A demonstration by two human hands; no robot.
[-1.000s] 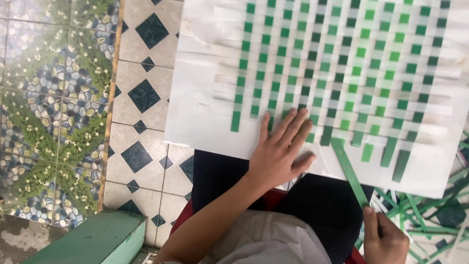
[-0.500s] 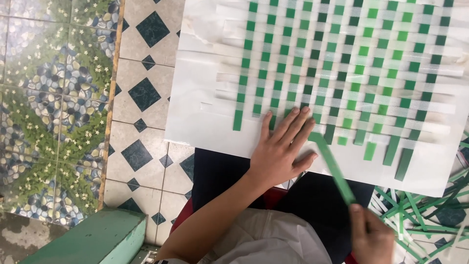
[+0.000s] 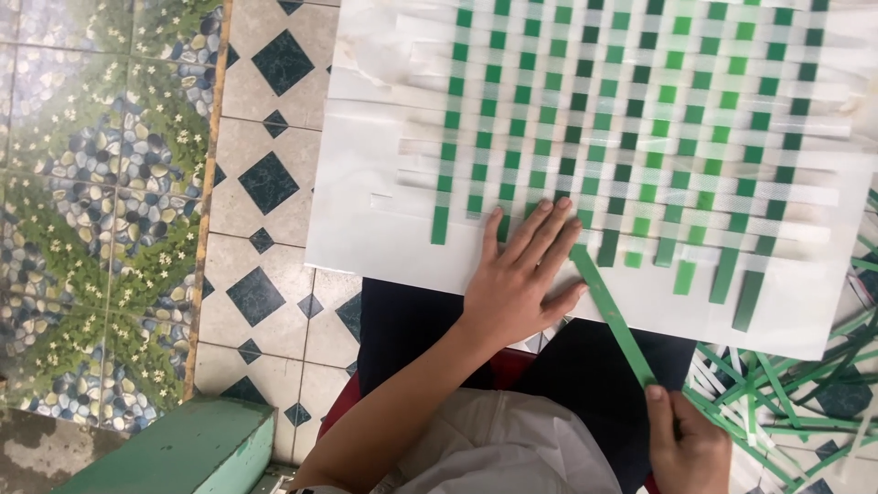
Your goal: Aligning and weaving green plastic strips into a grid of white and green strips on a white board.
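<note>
Head view: left hand flat on white woven sheet, fingers spread apart. Right hand fingers clamped on green paper strip near weave edge.

bare tiled floor open at left, loose strip pile crowding right, green ledge below

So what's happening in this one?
A person is weaving green paper strips through slits in a white sheet resting on their lap. The left hand lies flat on the sheet's near edge, fingers spread. The right hand pinches the lower end of a loose green strip whose tip reaches the woven rows. More spare strips lie piled on the tiled floor to the right.
</note>
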